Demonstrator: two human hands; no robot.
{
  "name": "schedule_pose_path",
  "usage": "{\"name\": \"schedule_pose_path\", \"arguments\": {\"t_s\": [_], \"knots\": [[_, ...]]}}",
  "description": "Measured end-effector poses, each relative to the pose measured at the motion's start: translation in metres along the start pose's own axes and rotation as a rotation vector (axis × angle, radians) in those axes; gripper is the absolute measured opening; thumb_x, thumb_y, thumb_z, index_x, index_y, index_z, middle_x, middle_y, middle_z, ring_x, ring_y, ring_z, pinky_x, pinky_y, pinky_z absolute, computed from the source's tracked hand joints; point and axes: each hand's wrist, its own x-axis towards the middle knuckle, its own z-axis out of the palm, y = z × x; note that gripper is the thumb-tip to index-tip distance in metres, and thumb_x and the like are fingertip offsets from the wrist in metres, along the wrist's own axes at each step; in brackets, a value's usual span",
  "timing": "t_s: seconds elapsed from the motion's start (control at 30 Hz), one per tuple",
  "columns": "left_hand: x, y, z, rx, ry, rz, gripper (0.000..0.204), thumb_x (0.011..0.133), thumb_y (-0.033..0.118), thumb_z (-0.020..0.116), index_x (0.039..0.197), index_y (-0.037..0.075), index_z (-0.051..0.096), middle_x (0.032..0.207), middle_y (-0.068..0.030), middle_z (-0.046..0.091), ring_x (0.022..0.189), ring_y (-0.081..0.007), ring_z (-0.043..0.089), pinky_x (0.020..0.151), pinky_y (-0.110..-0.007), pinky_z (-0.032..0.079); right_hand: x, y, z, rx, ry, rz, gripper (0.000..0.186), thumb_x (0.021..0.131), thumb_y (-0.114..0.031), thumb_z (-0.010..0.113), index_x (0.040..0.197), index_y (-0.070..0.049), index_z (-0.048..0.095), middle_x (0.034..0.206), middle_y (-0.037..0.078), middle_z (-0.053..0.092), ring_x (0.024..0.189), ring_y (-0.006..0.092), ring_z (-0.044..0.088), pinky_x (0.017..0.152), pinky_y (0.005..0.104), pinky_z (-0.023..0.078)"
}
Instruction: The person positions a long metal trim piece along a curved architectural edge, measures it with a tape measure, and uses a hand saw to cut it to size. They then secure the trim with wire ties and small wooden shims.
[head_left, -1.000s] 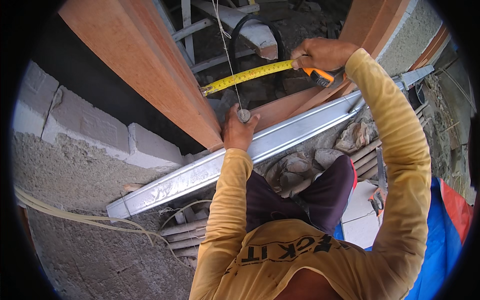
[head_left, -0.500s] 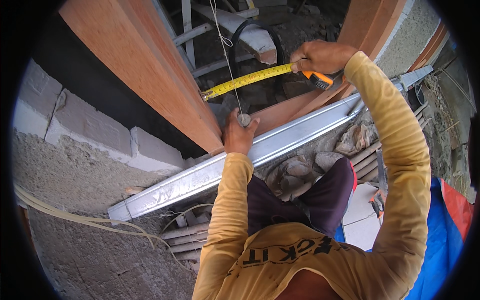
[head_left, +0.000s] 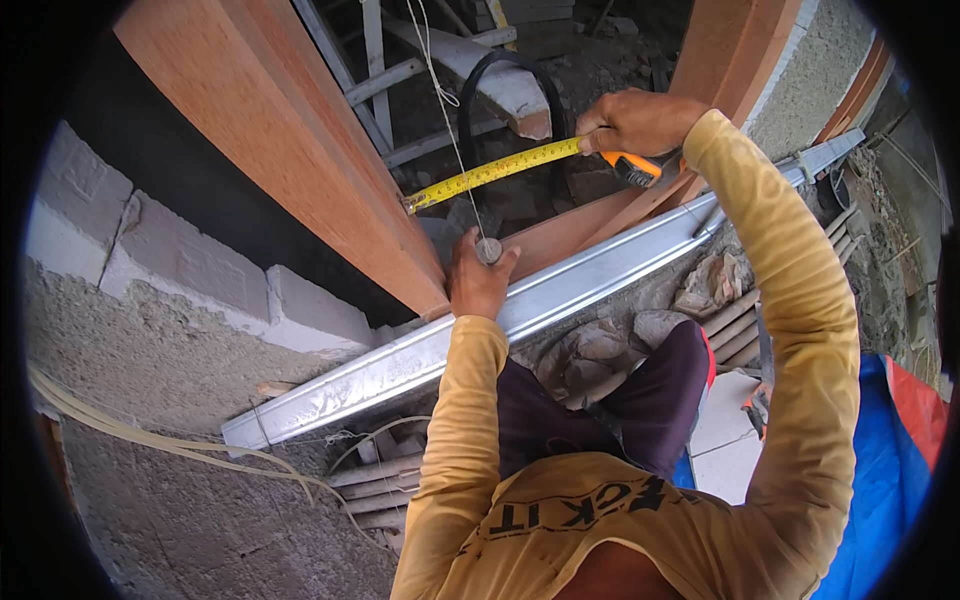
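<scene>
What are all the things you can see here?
Tape measure: one, yellow blade with orange case, stretched from the beam to the right hand.
String: one, pale, hanging down to the weight.
Weight: one, grey, round, at the left hand's fingertips.
Beam: one, reddish-brown wood, slanting upper left.
Channel: one, shiny silver metal, running diagonally under the hands.
Blocks: several, grey-white, left wall.
Hose: one, black loop, top centre.
Rods: a bundle, grey, below the channel.
Tarp: one, blue and red, lower right.
Left hand: one, on the channel by the weight.
Right hand: one, gripping the tape measure.
</scene>
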Motion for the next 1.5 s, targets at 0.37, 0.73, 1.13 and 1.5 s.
{"name": "schedule_pose_path", "arguments": {"t_s": [0.37,0.73,1.13,1.5], "knots": [[-0.002,0.004,-0.003,-0.049,-0.043,-0.040,0.074,0.069,0.037,0.076,0.125,-0.001,0.046,0.125,-0.0209,0.049,0.114,-0.0362,0.049,0.095,-0.041,0.041,0.000,0.002,0.002,0.009,0.010,0.014,0.030,0.092,-0.031,0.050,0.106,-0.009,0.065,0.089,0.010,0.067,0.085,0.0272,0.062,0.080,0.0376,0.046],[-0.015,0.005,-0.008,-0.144,0.103,0.137,0.079,0.072,0.037,0.075,0.128,-0.008,0.041,0.128,-0.0278,0.046,0.119,-0.0385,0.046,0.099,-0.039,0.037,-0.002,-0.002,0.000,0.019,0.030,0.008,0.031,0.091,-0.030,0.052,0.104,-0.005,0.065,0.088,0.013,0.067,0.083,0.0293,0.063,0.079,0.0379,0.048],[-0.090,-0.008,-0.076,-0.195,0.550,0.350,0.058,0.088,0.020,0.056,0.135,-0.001,0.030,0.139,-0.0179,0.036,0.129,-0.0313,0.036,0.103,-0.042,0.030,0.001,0.007,0.005,0.006,0.069,-0.046,0.028,0.090,-0.030,0.053,0.100,-0.006,0.066,0.082,0.012,0.066,0.078,0.0302,0.064,0.076,0.0394,0.048],[-0.074,-0.024,-0.078,-0.363,0.480,0.150,0.063,0.090,0.021,0.053,0.139,-0.002,0.022,0.142,-0.0204,0.030,0.130,-0.0318,0.033,0.104,-0.043,0.028,0.006,0.009,0.001,-0.021,0.106,-0.029,0.027,0.091,-0.029,0.051,0.095,-0.006,0.065,0.080,0.011,0.066,0.078,0.0303,0.063,0.077,0.0407,0.047]]}}
